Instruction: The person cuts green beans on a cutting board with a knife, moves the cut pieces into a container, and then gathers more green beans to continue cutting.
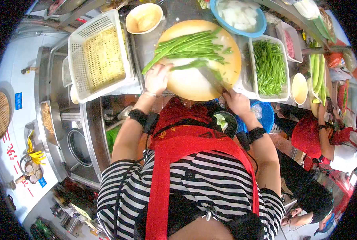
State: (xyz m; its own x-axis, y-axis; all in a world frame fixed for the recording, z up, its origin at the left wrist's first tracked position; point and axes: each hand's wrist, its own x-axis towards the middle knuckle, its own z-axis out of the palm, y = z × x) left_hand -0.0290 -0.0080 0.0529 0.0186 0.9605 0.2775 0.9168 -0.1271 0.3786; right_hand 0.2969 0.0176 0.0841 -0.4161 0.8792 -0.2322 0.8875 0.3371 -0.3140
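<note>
A round cutting board [190, 86] lies on the counter in front of me. Long green beans [190, 45] are bunched across its far half, and a few more lie under the blade. My left hand [157, 79] is closed around the near ends of some beans at the board's left edge. On the right, my right hand [238, 103] grips a knife [210, 79], whose blurred blade points up and left over the board. Small cut bean pieces [227, 51] lie near the board's right side. The knife handle is mostly hidden in my fingers.
A white basket [76, 60] stands left, beside a pale bowl [144, 19]. A blue basin [216, 18] of white pieces is behind the board. Rightward are a basket [286, 86] of cut beans and a yellow bowl [299, 89]. Another person [326, 136] works at far right.
</note>
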